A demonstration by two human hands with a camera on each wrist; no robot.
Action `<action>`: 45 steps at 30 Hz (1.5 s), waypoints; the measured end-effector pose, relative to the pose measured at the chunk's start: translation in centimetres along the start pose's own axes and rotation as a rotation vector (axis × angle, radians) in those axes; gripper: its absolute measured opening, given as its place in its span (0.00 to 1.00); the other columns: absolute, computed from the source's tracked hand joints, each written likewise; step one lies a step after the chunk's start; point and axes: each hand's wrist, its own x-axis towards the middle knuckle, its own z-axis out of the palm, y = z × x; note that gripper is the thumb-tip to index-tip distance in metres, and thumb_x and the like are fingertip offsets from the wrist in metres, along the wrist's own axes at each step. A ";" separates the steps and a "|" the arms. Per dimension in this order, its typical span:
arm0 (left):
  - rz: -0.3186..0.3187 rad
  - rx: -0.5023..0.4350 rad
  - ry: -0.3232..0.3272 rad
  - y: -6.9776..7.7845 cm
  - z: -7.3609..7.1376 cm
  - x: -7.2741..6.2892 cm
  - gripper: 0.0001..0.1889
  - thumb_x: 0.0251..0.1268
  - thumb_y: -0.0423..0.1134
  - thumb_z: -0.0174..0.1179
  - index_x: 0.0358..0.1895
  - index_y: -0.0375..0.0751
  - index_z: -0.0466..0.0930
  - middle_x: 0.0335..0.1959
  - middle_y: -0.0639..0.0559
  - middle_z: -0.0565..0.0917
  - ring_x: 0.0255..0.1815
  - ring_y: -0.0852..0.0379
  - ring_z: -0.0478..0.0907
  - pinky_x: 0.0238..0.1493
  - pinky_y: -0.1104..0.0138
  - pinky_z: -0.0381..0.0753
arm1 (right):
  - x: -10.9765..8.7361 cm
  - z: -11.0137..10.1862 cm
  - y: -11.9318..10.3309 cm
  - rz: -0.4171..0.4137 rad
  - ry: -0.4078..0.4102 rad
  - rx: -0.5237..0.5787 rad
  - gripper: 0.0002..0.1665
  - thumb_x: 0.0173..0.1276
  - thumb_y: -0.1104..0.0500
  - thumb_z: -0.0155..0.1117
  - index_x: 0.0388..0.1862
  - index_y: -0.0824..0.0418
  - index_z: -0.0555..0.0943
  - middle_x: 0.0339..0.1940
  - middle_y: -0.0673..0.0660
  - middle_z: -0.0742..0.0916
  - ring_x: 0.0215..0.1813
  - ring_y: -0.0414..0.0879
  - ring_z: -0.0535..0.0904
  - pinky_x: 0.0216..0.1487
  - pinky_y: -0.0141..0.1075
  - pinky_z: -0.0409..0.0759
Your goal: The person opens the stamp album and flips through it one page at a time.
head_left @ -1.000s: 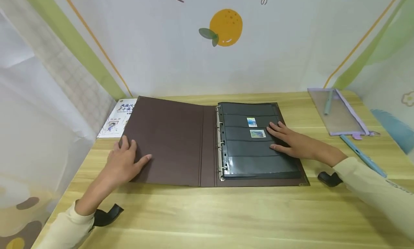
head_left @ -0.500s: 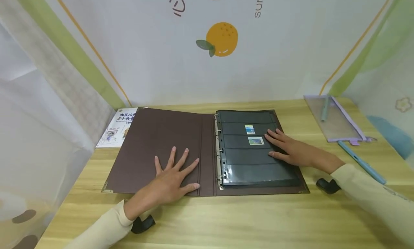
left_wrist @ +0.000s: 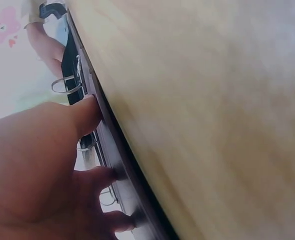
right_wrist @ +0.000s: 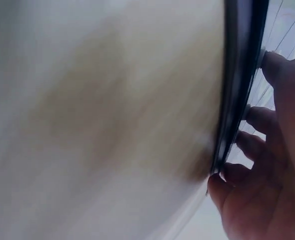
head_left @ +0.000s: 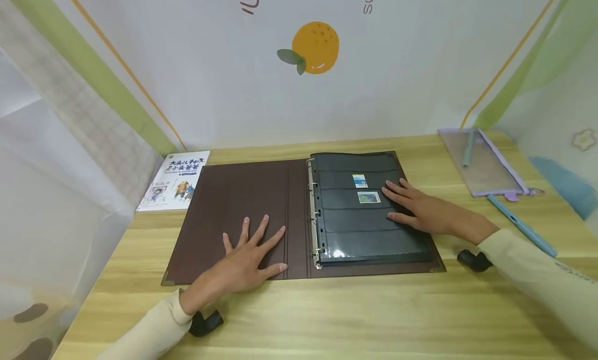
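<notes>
A dark brown ring binder [head_left: 243, 188] lies open on the wooden table, its metal rings along the middle. On its right side rest black pocket pages [head_left: 359, 225]. Two small stamps show in the pockets: a blue-and-white stamp [head_left: 359, 181] and, below it, a green-blue stamp [head_left: 369, 197]. My left hand [head_left: 245, 264] rests on the inside of the left cover with fingers spread straight. My right hand [head_left: 422, 209] lies on the right part of the pages, fingertips beside the stamps. In both wrist views the fingertips touch the binder's surface.
A white booklet [head_left: 175, 181] lies at the back left, beside the cover. At the right are a mesh zip pouch [head_left: 486, 165] with a pen inside and a blue pen [head_left: 522, 226]. A fabric curtain [head_left: 374, 79] stands behind the table.
My left hand has moved from the cover's left edge rightward onto the cover. The binder's left cover has shifted, showing more of the booklet. My right hand stays on the pages.
</notes>
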 end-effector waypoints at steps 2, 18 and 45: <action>0.001 -0.009 -0.002 -0.1 0.0 0.1 0.40 0.70 0.66 0.55 0.81 0.64 0.52 0.85 0.44 0.39 0.81 0.27 0.26 0.62 0.18 0.28 | -0.2 -0.2 0.0 0.007 -0.002 -0.018 0.44 0.78 0.39 0.53 0.83 0.57 0.54 0.84 0.65 0.55 0.82 0.73 0.44 0.74 0.67 0.57; -0.016 -0.010 -0.046 -0.2 -0.3 0.1 0.41 0.72 0.64 0.53 0.82 0.62 0.48 0.85 0.42 0.35 0.81 0.27 0.23 0.62 0.18 0.27 | 2.3 -1.9 0.9 0.026 0.137 0.104 0.49 0.75 0.48 0.62 0.80 0.73 0.51 0.80 0.78 0.56 0.81 0.75 0.46 0.74 0.69 0.53; 0.017 0.088 -0.025 -0.3 -0.1 0.4 0.40 0.72 0.67 0.49 0.82 0.64 0.48 0.85 0.44 0.37 0.82 0.27 0.28 0.64 0.18 0.32 | 5.0 -3.5 1.6 0.312 0.375 1.009 0.39 0.80 0.54 0.54 0.81 0.70 0.54 0.52 0.40 0.77 0.48 0.25 0.76 0.49 0.19 0.78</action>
